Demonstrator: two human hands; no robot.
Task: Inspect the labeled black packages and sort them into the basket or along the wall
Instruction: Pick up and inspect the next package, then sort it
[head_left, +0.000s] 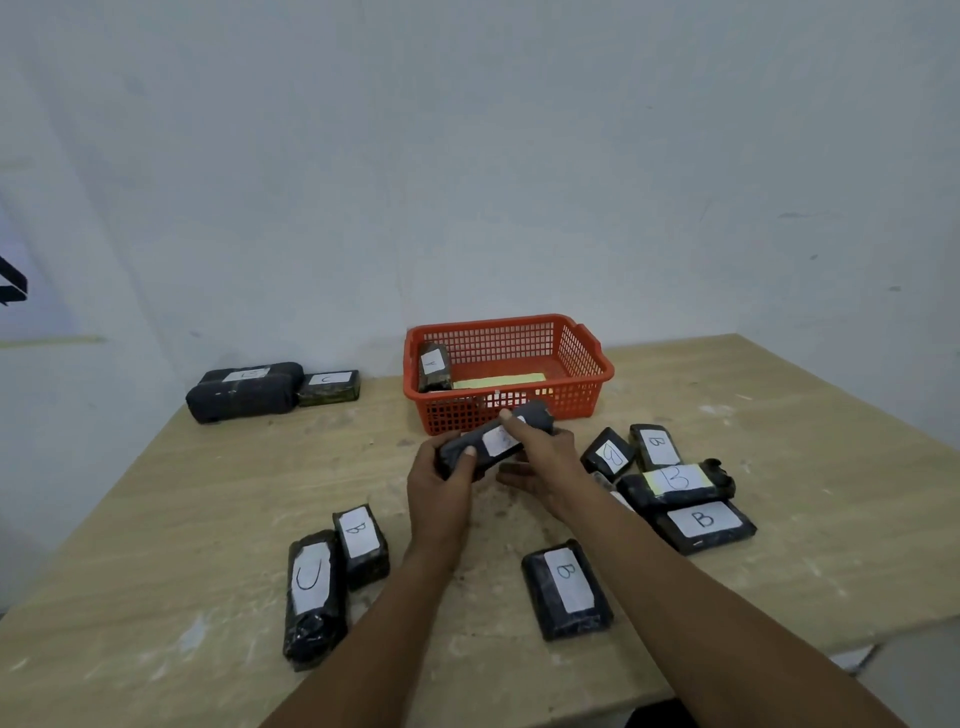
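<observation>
Head view, the only one we have: both hands are up over the middle of the wooden table (208, 493), working one black package (496, 439) just in front of the orange basket (597, 371); the left hand (441, 493) is wrapped round its near-left end, thumb on top; the right hand (540, 460) pinches it further along, a fingertip pressing beside the white label (501, 439), the lower fingers curled beneath. The letter on that label is too smeared to read from here, so where it belongs I cannot tell.

To do this step well, I would say: tilt the label face square to the eyes, slide the right finger clear of the paper, and keep the left grip firm while reading; only then commit.

Its long axis runs from near-left up to far-right, the far end tipped slightly higher and aimed at the basket's front wall.

Inside the basket a package marked A (434, 366) leans at the left end; along the far wall (467, 182) on the left lie the wall packages (270, 389), one showing C; loose B packages (675, 488) cluster to the right, another B package (566, 590) sits near, and a C package (311, 597) with a small B package (361, 545) near-left.
</observation>
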